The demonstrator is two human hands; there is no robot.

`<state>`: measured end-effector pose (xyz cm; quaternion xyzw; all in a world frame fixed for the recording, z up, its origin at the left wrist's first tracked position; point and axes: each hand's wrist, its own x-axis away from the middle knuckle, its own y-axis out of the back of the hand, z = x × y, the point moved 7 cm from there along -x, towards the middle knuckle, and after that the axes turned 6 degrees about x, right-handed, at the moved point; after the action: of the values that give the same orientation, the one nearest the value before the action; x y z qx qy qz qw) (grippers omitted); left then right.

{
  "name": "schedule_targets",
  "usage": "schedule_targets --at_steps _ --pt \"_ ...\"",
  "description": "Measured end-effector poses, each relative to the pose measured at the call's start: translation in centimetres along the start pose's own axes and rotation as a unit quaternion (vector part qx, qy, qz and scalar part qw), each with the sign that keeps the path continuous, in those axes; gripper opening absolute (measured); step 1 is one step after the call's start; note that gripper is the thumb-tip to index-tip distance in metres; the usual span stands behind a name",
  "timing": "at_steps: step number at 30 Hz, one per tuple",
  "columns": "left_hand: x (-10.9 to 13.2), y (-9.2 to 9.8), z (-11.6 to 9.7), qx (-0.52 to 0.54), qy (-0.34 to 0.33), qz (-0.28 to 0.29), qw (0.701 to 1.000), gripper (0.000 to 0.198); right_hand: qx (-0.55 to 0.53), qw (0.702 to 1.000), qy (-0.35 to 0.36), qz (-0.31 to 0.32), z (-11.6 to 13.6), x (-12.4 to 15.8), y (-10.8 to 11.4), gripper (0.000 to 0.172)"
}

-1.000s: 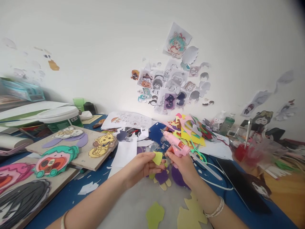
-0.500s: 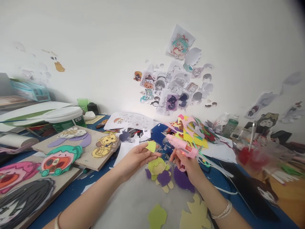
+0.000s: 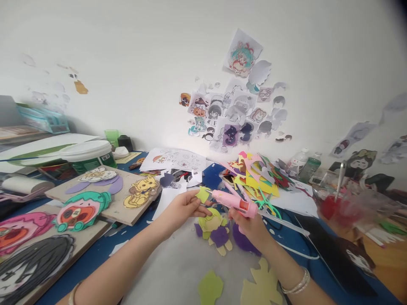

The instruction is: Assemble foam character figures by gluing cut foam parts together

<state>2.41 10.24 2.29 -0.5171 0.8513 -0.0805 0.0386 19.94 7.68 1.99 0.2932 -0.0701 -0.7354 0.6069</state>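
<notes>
My left hand (image 3: 187,205) pinches a small yellow-green foam piece (image 3: 203,194) between thumb and fingers. Wrapped round the handle of a pink hot glue gun (image 3: 233,201) is my right hand (image 3: 246,222). The gun's nozzle points left, at the edge of the foam piece; whether they touch I cannot tell. Below my hands, a layered doll figure (image 3: 213,231) with yellow-green hair and purple clothes lies on a grey sheet (image 3: 168,271). A dark purple piece (image 3: 243,239) lies beside it, partly behind my right wrist. Nearer me are a green cutout (image 3: 210,288) and a pale yellow cutout (image 3: 262,284).
Boards on the left carry finished figures, among them a teal one (image 3: 81,212) and a yellow cat (image 3: 141,192). Coloured scraps (image 3: 254,173) pile up at the back, with green-handled scissors (image 3: 267,205) in front. A white-lidded tub (image 3: 85,154) stands back left, a black board (image 3: 333,258) right.
The glue gun has moved left and slightly down, bringing its nozzle to the foam piece. My left hand stays nearly in place, and the green-handled scissors show more fully.
</notes>
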Motion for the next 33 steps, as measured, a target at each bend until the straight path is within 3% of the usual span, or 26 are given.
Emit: schedule_targets --at_steps 7,25,33 --pt "-0.1 0.1 -0.1 -0.010 -0.008 -0.006 1.000 0.024 0.037 0.999 -0.002 -0.035 0.5 0.1 0.2 0.036" --pt "0.0 0.9 -0.4 -0.013 -0.014 -0.061 0.998 0.019 0.057 0.994 0.079 0.044 1.7 0.3 -1.0 0.027" --pt "0.0 1.3 -0.3 0.005 -0.014 -0.097 0.995 0.023 0.065 0.995 0.067 0.026 1.3 0.1 -0.9 0.026"
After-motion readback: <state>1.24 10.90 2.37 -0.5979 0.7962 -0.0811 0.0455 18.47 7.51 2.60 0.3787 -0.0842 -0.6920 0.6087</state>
